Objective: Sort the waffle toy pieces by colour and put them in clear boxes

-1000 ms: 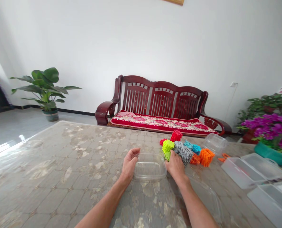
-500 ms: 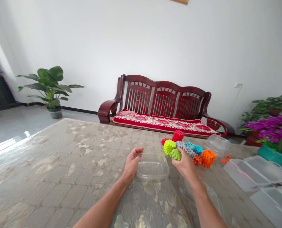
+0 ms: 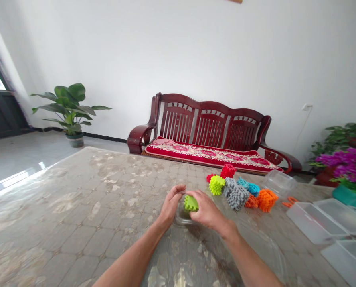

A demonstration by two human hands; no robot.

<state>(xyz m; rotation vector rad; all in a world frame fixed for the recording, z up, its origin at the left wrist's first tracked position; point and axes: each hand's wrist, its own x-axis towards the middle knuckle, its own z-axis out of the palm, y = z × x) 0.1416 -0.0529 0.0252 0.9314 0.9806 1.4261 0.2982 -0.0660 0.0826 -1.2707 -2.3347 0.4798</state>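
My right hand (image 3: 208,212) grips a stack of green plastic pieces with toothed edges (image 3: 190,203), held at a small clear plastic container (image 3: 182,220). Whether the stack touches the container's floor I cannot tell. At the container's left side, my left hand (image 3: 169,207) has its thumb and fingers closed on the rim. To the right lie more toothed clusters: a yellow-green one (image 3: 216,185), a red one (image 3: 228,171), a large grey one (image 3: 236,194), a blue one (image 3: 250,186) and an orange one (image 3: 267,200). The right hand hides much of the container.
A clear container (image 3: 279,183) stands behind loose orange pieces (image 3: 289,201). Translucent divided boxes (image 3: 306,221) are at the right, near a teal flower pot (image 3: 350,201). A clear lid-like piece (image 3: 281,255) lies by my right forearm. Beyond the patterned table (image 3: 76,207) is a wooden bench (image 3: 209,123).
My right hand has taken the green stack from the pile and moved it left to the clear container. My left hand has closed on the container's rim. The view has shifted slightly.
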